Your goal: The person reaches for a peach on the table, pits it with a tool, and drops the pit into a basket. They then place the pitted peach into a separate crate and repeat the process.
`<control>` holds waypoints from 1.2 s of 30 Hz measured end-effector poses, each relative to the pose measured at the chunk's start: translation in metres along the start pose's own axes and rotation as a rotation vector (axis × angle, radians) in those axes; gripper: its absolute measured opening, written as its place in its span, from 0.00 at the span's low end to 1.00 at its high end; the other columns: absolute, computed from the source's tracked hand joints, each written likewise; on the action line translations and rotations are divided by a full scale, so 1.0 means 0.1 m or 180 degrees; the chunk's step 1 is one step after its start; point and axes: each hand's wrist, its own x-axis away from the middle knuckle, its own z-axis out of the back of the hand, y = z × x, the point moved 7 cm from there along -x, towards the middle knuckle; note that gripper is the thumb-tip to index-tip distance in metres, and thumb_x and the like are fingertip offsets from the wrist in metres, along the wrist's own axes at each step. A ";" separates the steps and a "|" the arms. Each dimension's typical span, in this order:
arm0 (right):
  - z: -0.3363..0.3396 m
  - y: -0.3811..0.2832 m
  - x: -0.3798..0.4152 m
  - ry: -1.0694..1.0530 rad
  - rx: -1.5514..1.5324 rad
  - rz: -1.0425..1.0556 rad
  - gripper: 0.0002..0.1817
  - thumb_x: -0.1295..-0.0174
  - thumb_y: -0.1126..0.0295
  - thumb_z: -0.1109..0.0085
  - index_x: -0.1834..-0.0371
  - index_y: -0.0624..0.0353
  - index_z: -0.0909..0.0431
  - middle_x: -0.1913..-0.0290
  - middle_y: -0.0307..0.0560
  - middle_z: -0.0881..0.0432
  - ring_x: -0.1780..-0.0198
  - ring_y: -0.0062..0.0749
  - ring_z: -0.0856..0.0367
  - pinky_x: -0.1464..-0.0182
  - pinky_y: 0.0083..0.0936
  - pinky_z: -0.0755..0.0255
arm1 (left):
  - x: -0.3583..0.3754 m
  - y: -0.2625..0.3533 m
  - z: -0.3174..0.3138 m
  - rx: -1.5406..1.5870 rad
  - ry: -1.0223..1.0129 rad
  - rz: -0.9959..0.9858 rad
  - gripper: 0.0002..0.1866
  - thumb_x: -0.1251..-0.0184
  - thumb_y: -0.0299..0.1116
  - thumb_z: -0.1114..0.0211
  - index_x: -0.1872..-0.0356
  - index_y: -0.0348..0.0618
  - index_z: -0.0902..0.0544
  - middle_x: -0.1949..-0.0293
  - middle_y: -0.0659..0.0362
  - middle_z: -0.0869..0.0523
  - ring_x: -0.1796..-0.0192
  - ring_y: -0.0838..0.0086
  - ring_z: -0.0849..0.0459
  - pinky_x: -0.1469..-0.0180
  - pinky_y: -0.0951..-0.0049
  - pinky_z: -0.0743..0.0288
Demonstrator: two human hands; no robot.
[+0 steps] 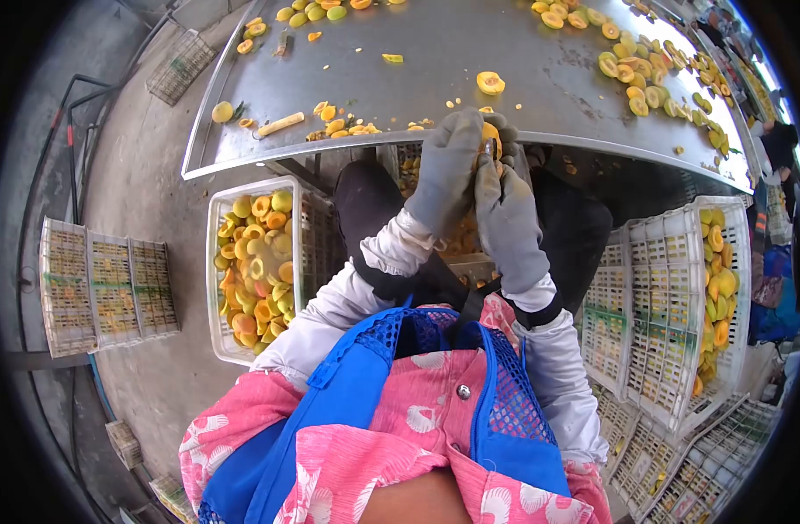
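My left hand (448,170), in a grey glove, is closed around a yellow peach half (491,133) at the near edge of the metal table. My right hand (511,218), gloved alike, is pressed up against the fruit from below. Its fingers are closed on a small metal tool (489,148) that meets the peach; most of the tool is hidden by the gloves. Just beyond my hands, another peach half (490,83) lies cut side up on the table (400,96).
A wooden-handled tool (280,125) and fruit scraps (352,129) lie along the table's near edge. Many peach halves (644,74) spread at the right. Crates of peaches stand at my left (298,253) and right (671,306). Another crate (103,284) sits further left.
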 end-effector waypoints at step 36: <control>-0.68 0.31 0.59 -0.2649 -0.3741 -0.2466 0.28 0.30 0.34 0.61 0.70 0.47 0.34 0.82 0.24 0.47 0.86 0.11 0.53 0.85 0.13 0.56 | 0.33 -0.51 0.85 0.0545 0.0716 0.0991 0.25 0.24 0.53 0.53 0.54 0.37 0.22 0.60 0.50 0.16 0.63 0.64 0.17 0.58 0.64 0.19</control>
